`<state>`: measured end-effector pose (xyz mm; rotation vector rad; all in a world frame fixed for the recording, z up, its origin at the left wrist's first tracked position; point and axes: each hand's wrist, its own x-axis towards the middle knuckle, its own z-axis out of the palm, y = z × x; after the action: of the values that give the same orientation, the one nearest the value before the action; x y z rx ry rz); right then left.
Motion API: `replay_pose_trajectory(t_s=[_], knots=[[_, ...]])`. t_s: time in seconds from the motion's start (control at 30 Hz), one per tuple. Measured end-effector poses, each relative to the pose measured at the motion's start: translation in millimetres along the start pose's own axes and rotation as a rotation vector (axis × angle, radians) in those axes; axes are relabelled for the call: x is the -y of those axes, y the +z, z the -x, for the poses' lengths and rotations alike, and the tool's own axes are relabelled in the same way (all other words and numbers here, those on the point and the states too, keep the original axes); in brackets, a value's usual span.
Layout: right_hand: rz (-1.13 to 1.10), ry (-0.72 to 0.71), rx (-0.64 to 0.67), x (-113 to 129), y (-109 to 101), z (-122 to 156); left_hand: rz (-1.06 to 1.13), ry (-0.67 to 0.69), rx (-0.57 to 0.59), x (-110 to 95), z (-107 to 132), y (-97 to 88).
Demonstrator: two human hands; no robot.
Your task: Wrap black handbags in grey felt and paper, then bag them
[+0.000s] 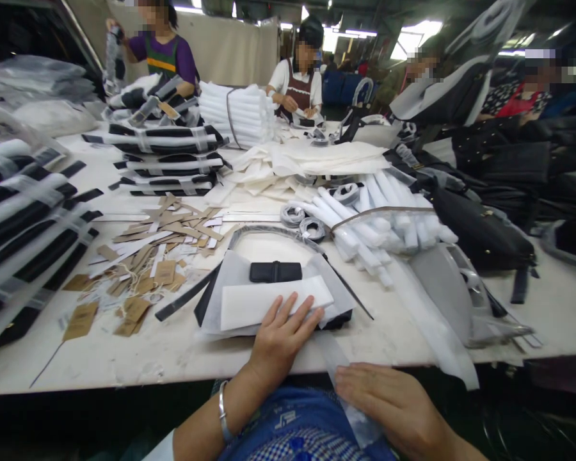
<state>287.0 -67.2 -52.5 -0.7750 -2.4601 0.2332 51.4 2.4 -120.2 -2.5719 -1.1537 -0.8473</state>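
Observation:
A black handbag [199,310], partly covered with white tissue paper [343,291], lies on the table before me. On top of it are a small black strap piece [275,272] and a white foam sheet [249,306]. My left hand [285,330] rests flat on the foam's right part, fingers spread. From the bag's near edge a translucent plastic strip [329,352] hangs toward my lap. My right hand [388,400] is closed over this strip at the table's front edge, fingers together; its thumb is hidden. The bag's wrapped handle [273,229] arches behind.
Brown paper tags [137,307] and cardboard strips [173,224] lie scattered left. Stacked wrapped bags [24,224] stand at far left. Bundled white foam rolls [384,211] and wrapped coils [312,227] lie right, with black bags [480,224] beyond. Co-workers [300,77] stand across the table.

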Motion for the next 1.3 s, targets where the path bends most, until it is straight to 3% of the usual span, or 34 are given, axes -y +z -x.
replay_pose_trajectory(t_s=[0.13,0.3,0.5,0.63,0.77,0.87,1.07,1.3], knots=[[0.026,0.057,0.002,12,25,26,0.019,-0.030,-0.015,-3,1,2.4],[0.034,0.083,-0.057,20,42,35,0.009,-0.049,0.000,-6,2,3.2],[0.042,0.050,-0.126,27,39,39,-0.001,-0.014,0.018,-5,2,3.7],[0.062,0.006,-0.163,23,20,23,-0.013,0.010,0.019,-4,2,2.6],[0.088,-0.060,-0.189,0,-5,-17,-0.018,0.024,0.002,-5,2,1.9],[0.095,-0.018,-0.146,-32,-13,-49,-0.023,0.035,-0.042,-6,4,4.1],[0.052,0.419,0.075,-97,6,-94,-0.025,0.051,-0.147,-4,3,11.6],[-0.023,0.470,0.187,-119,23,-112,0.004,0.058,-0.204,-3,1,10.8]])
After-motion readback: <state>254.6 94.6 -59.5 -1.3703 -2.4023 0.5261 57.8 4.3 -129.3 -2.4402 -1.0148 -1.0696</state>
